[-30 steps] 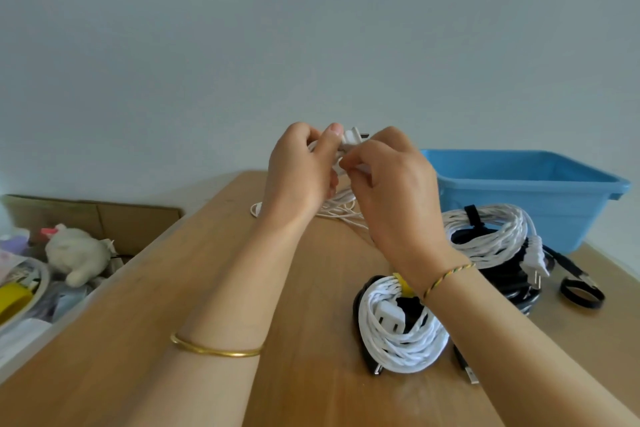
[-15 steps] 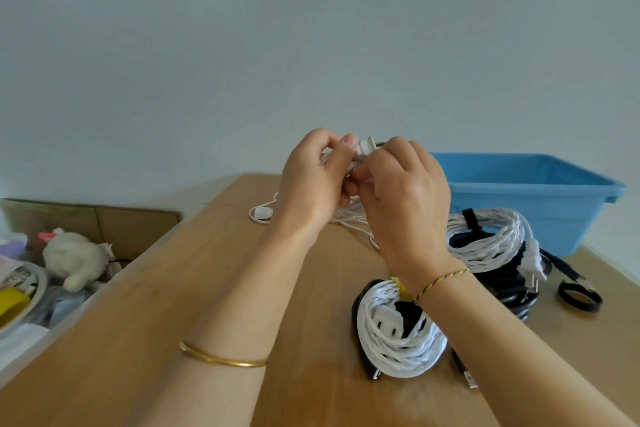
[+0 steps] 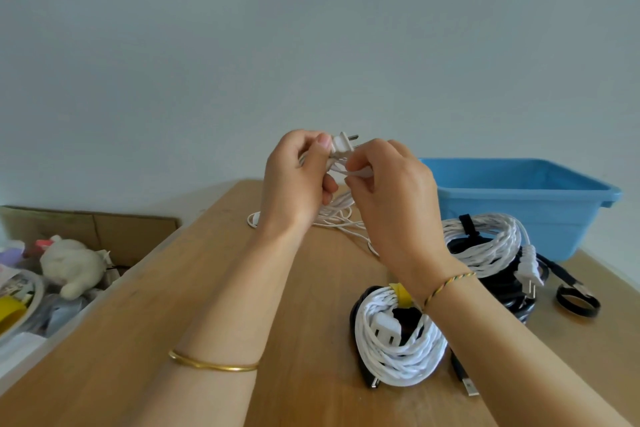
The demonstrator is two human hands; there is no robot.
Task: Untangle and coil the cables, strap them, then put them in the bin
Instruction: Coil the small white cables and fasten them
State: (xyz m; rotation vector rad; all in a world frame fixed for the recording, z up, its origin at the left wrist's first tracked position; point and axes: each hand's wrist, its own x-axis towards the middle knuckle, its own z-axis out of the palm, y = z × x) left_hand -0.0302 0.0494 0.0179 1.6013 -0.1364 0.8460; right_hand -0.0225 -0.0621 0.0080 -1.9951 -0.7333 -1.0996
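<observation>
The thin white cable (image 3: 335,218) is lifted above the far part of the table (image 3: 207,288). Its two-pin plug (image 3: 343,145) sticks up between the hands, and the rest trails down into a loose tangle on the wood behind the wrists. The left hand (image 3: 294,184) has its fingers curled round a small bunch of the cable, with the thumb pressed on the base of the plug. The right hand (image 3: 391,198) pinches one strand just under the plug between thumb and forefinger.

This looks like the start of coiling, though it may be the last of the untangling. To do it well, the left hand should probably hold the plug end as a fixed anchor. The right hand can then run the slack through its fingers, so twists work out toward the free end, and lay loops of even size. A hard pull against a snag in the heap would likely kink so thin a wire.

Partly under the right forearm lies a white twisted coil (image 3: 398,354) bound by a yellow strap (image 3: 400,295). Beyond it a second white coil (image 3: 485,246) with a black strap (image 3: 467,224) rests on a black cable (image 3: 502,291), and a spare black strap (image 3: 576,303) lies just to the right. The blue bin (image 3: 519,215) stands behind them at the far right of the table, and neither coil is in it yet.
</observation>
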